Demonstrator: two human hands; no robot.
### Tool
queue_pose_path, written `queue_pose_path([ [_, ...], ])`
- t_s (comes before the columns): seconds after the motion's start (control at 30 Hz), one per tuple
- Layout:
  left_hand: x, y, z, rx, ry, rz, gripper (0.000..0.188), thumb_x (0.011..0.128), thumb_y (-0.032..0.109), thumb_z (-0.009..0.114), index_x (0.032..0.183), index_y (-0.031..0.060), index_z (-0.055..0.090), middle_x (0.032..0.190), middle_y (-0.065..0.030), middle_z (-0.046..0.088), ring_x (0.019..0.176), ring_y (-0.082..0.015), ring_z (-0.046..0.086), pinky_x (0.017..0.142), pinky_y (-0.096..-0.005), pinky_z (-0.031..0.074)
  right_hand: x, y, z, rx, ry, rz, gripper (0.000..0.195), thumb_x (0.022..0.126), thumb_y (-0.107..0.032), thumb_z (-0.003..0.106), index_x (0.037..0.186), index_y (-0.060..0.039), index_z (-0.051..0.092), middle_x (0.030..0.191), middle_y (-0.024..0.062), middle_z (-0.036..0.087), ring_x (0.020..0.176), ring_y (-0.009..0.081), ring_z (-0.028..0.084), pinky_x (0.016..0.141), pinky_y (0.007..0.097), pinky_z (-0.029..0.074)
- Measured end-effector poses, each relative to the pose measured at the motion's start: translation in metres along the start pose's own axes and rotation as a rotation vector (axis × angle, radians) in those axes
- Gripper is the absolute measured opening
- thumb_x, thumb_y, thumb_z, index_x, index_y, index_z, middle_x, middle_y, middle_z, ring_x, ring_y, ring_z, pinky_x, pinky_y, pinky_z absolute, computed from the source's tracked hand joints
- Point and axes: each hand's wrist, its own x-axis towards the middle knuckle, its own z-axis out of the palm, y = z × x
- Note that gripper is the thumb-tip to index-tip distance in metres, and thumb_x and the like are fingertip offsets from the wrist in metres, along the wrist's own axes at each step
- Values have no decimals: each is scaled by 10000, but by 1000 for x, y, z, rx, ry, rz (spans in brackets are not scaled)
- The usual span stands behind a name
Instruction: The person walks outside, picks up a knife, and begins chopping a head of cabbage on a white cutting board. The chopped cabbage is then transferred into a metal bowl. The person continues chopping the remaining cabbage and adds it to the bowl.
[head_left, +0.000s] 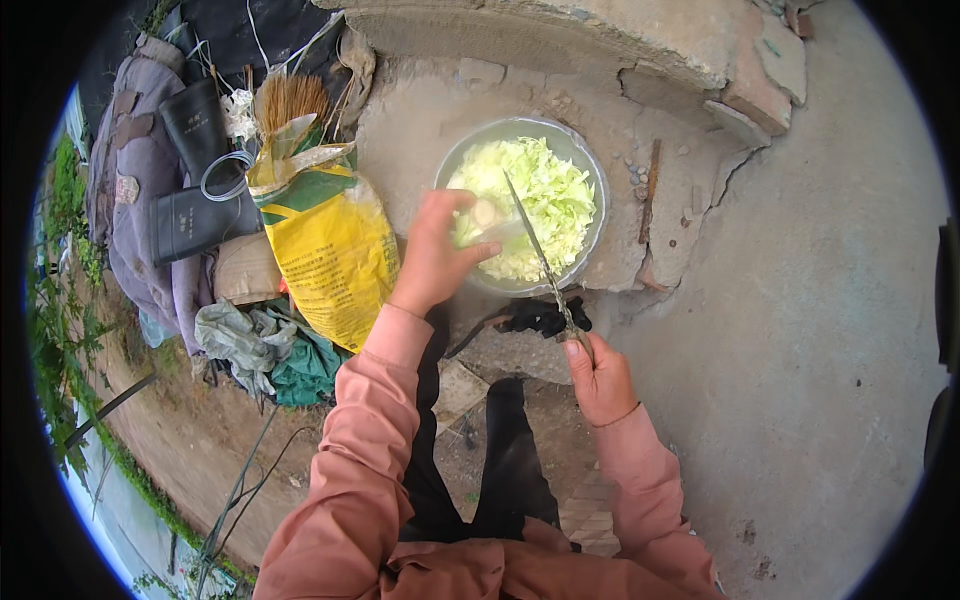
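Observation:
A wide metal basin (596, 225) holds a heap of shredded pale green cabbage (551, 187). Over its left side, my left hand (442, 244) grips a piece of cabbage with a round, pale cut stem (486, 214) between thumb and fingers. In my right hand (600, 375) is the handle of a long, narrow-bladed knife (536, 244). Its blade slants up and left across the basin, with the tip above the shreds, to the right of the cabbage piece. The basin's lower left is partly hidden by my left hand.
Left of the basin lie a yellow woven sack (330, 262), a straw broom head (291, 105), black rubber boots (196, 217) and crumpled green cloth (306, 371). A broken concrete ledge (540, 34) runs behind the basin. A rusty metal strip (650, 191) and a black object (536, 316) lie near it.

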Motion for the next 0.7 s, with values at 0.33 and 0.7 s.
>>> queue_pose_path([
  [0.33, 1, -8, 7, -38, 64, -78, 631, 708, 157, 954, 1220, 77, 595, 1172, -47, 603, 1068, -208, 556, 923, -345, 464, 7, -18, -3, 46, -15, 96, 321, 1037, -329, 624, 1060, -12, 671, 759, 213, 673, 701, 408, 659, 661, 440, 507],
  [0.7, 0, 3, 13, -81, -7, 44, 605, 692, 141, 954, 1185, 91, 607, 1174, -45, 601, 1020, -210, 562, 893, -334, 479, 62, -13, 12, -74, 12, -3, 363, 1036, -369, 615, 1050, -11, 677, 799, 228, 681, 769, 431, 663, 701, 458, 510],
])
